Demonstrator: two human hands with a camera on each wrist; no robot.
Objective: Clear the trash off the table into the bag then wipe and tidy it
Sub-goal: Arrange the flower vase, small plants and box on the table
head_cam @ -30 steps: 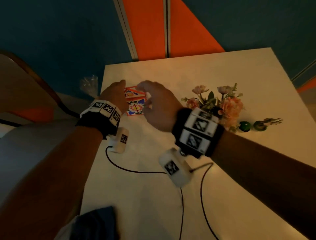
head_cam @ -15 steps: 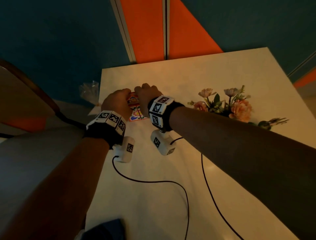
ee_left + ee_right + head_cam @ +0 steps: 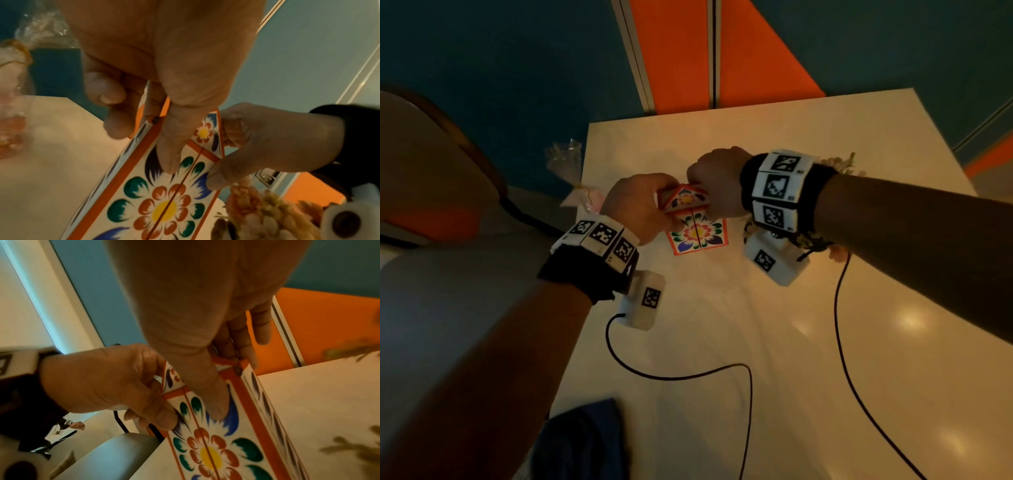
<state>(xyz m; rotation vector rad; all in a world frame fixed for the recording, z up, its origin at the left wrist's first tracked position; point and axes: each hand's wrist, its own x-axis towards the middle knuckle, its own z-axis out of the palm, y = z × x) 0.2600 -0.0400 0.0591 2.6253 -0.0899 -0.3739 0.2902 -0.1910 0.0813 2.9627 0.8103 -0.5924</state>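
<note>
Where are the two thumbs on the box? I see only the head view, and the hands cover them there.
Observer: The left wrist view shows them. The left hand and the right hand each press a thumb on the flowered face of the box, one on each side of its dark middle line.
Operator: And the right fingers?
Observer: In the right wrist view the right fingers reach behind the upper end of the box, opposite the thumb.
</note>
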